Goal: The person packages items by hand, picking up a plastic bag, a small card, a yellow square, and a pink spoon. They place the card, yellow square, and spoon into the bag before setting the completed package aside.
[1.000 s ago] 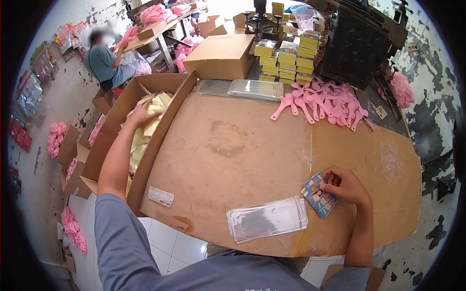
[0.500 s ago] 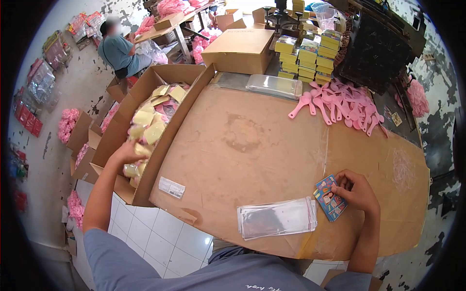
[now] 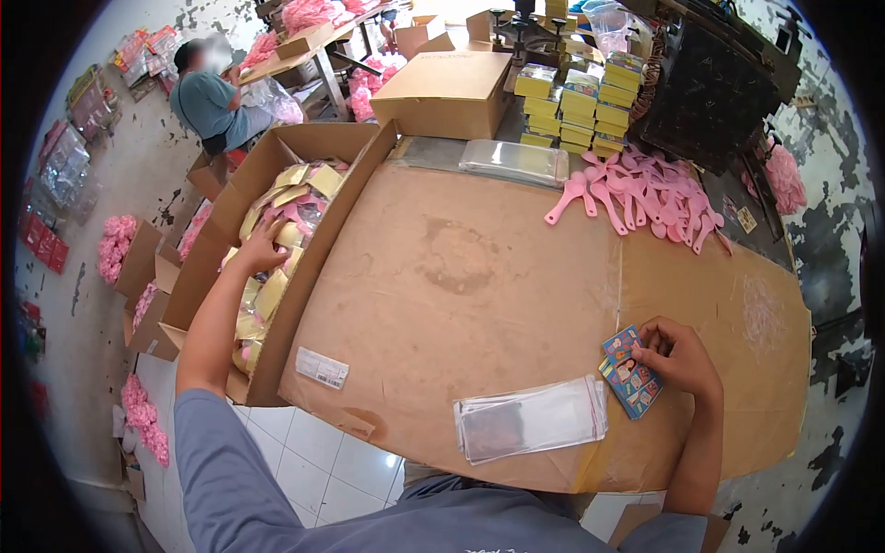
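Observation:
My left hand [image 3: 261, 249] reaches into the long cardboard box [image 3: 217, 238] at the left, its fingers spread over the bagged packets. These packets [image 3: 270, 293] are clear bags with pale yellow cards and pink pieces inside. At the right of the table, my right hand [image 3: 679, 355] grips a small stack of colourful printed cards [image 3: 633, 382] between thumb and fingers. Just left of those cards lies a pile of clear plastic bags [image 3: 530, 419], flat near the table's front edge.
Pink plastic spoons [image 3: 645, 198] are heaped at the back right, beside stacked yellow-edged card bundles [image 3: 579, 111]. More clear bags [image 3: 513, 163] lie at the back, before a closed carton [image 3: 442, 90]. A dark machine [image 3: 714, 97] stands behind. Another person [image 3: 207, 101] sits at the far left.
My left hand has moved farther up the box, away from me, and its fingers have spread. My right hand stays on the cards. The view has shifted slightly.

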`<state>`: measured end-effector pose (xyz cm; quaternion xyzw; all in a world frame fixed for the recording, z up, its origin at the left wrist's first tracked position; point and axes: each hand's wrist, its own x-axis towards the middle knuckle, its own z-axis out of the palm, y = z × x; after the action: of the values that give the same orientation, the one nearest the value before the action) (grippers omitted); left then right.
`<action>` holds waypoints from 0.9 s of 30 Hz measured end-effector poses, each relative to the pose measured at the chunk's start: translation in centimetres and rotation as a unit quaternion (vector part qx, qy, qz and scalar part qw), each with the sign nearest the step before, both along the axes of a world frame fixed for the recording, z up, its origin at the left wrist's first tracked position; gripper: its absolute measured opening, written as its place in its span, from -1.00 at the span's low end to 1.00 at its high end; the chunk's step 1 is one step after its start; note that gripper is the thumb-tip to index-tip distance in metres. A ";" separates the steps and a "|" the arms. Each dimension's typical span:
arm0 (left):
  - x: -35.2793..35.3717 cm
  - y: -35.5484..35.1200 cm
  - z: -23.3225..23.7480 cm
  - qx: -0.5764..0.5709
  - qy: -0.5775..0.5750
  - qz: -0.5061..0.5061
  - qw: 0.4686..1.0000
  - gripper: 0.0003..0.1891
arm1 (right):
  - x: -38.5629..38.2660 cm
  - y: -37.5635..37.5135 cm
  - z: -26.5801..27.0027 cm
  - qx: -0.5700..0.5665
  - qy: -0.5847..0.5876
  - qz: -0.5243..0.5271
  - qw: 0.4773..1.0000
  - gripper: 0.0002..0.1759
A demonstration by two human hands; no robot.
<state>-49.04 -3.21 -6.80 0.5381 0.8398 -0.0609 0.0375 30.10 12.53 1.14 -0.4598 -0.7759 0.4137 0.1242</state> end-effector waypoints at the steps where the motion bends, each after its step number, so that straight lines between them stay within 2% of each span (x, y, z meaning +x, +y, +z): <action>1: -3.5 0.0 -2.7 0.025 -0.021 -0.023 0.999 -0.01 | 0.2 0.0 -0.2 -0.002 0.006 -0.003 1.000 -0.72; 4: 1.6 -0.2 1.4 -0.133 0.035 0.125 0.983 0.00 | 0.4 -0.3 -0.3 -0.020 0.016 -0.014 1.000 -0.71; 5: 2.1 -1.1 2.1 -0.164 0.009 0.167 0.972 -0.02 | 0.3 -0.1 -0.2 -0.026 0.017 -0.013 0.999 -0.71; 8: 1.1 -5.1 0.7 -0.210 -0.034 0.254 0.944 0.01 | 0.3 -0.1 -0.4 -0.019 0.013 -0.014 1.000 -0.70; 11: -4.2 -11.9 -6.1 -0.133 -0.004 0.201 0.970 0.01 | 0.2 -0.1 -0.3 -0.014 0.012 -0.013 1.000 -0.70; 13: -0.3 -10.6 -1.6 -0.208 -0.032 0.237 0.948 -0.14 | 0.1 -0.1 0.0 -0.024 0.005 -0.018 1.000 -0.70; 15: 5.1 -6.3 5.6 -0.250 -0.045 0.239 0.937 -0.25 | 0.0 0.0 0.0 -0.027 0.005 -0.020 0.999 -0.70; 16: 6.4 -4.4 8.1 -0.232 -0.034 0.214 0.948 -0.28 | 0.0 0.1 -0.1 -0.026 0.007 -0.020 0.999 -0.70; 18: 5.0 -2.5 8.3 -0.101 0.070 0.099 0.987 -0.40 | 0.1 0.1 -0.2 -0.027 0.008 -0.023 0.999 -0.69; 20: 3.6 0.9 8.0 0.027 0.148 0.062 0.987 -0.40 | 0.0 0.1 -0.1 -0.034 0.005 -0.030 0.999 -0.69; 22: -0.7 4.2 5.3 0.138 0.210 0.034 0.967 -0.36 | -0.1 0.1 -0.1 -0.033 0.004 -0.033 0.999 -0.70; 23: -0.7 5.8 5.9 0.092 0.158 0.113 0.977 -0.14 | -0.1 0.2 -0.2 -0.031 0.005 -0.034 0.999 -0.70; 26: -2.2 8.0 1.2 0.065 0.142 0.243 0.957 0.16 | -0.4 0.2 -0.2 -0.046 0.012 -0.048 0.998 -0.71; 27: -9.5 9.4 -4.0 0.035 -0.133 0.286 0.948 0.34 | -0.5 0.2 -0.2 -0.042 0.009 -0.049 0.998 -0.71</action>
<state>-58.51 6.23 -10.76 0.2793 0.9475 0.0543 0.1458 29.63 12.73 0.96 -0.4986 -0.7333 0.4431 0.1318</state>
